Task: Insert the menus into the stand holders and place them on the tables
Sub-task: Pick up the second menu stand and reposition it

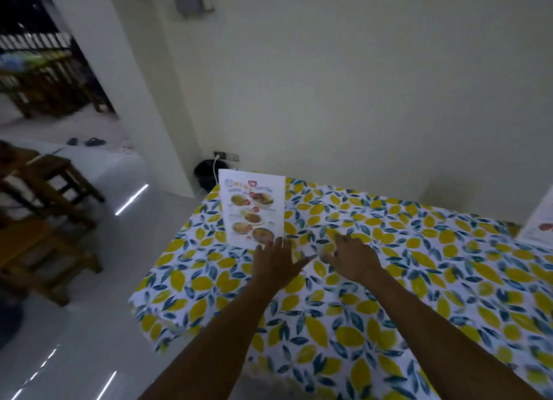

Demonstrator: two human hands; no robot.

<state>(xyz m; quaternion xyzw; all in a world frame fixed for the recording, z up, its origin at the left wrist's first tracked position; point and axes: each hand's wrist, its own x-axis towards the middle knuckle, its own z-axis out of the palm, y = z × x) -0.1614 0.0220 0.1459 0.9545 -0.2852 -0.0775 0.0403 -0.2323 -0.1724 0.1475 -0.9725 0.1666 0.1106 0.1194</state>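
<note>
A white menu (pixel 253 208) with food pictures stands upright near the far left corner of the table (pixel 404 280), which wears a lemon-patterned cloth. Its clear stand holder is too blurred to make out. My left hand (pixel 276 260) lies flat with fingers spread, the fingertips touching the menu's lower right corner at its base. My right hand (pixel 351 257) hovers just to the right, fingers spread, holding nothing. A second menu (pixel 538 223) shows partly at the right edge of the view.
Wooden chairs (pixel 45 220) stand on the glossy white floor to the left. A black bin (pixel 206 174) sits at the wall behind the table corner, under a wall socket. A cream wall runs along the table's far side.
</note>
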